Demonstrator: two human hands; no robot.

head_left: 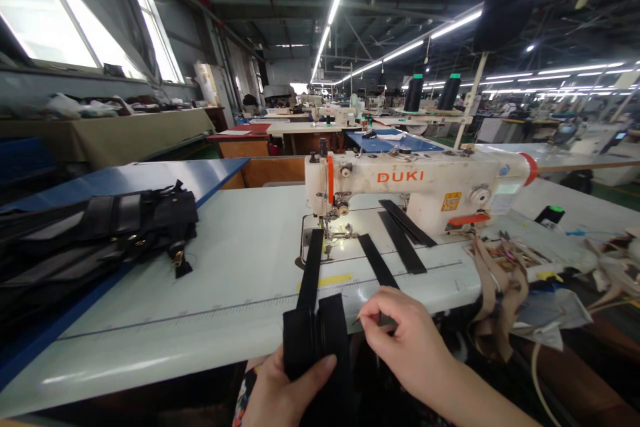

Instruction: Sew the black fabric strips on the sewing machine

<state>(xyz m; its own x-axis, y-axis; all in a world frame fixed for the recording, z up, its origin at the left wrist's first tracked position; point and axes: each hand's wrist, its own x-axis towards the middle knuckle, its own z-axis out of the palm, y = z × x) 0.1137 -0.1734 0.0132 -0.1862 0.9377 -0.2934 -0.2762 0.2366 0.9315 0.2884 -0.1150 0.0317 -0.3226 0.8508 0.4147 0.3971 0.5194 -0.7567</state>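
My left hand (285, 390) grips a folded black webbing strap (314, 340) at the near edge of the sewing table; the strap's long end runs up to the needle of the white DUKI sewing machine (415, 190). My right hand (403, 340) is curled just right of it, thumb and forefinger pinched together by the lower end of a loose black strap (377, 260). What the pinch holds is too small to make out. Two more black strips (405, 233) lie on the machine bed.
A heap of black strap assemblies with metal hardware (95, 240) lies at the left on a blue board (150, 177). Tan fabric scraps (500, 280) and clutter sit at the right. Two thread cones (433, 92) stand behind the machine. Other workstations fill the hall.
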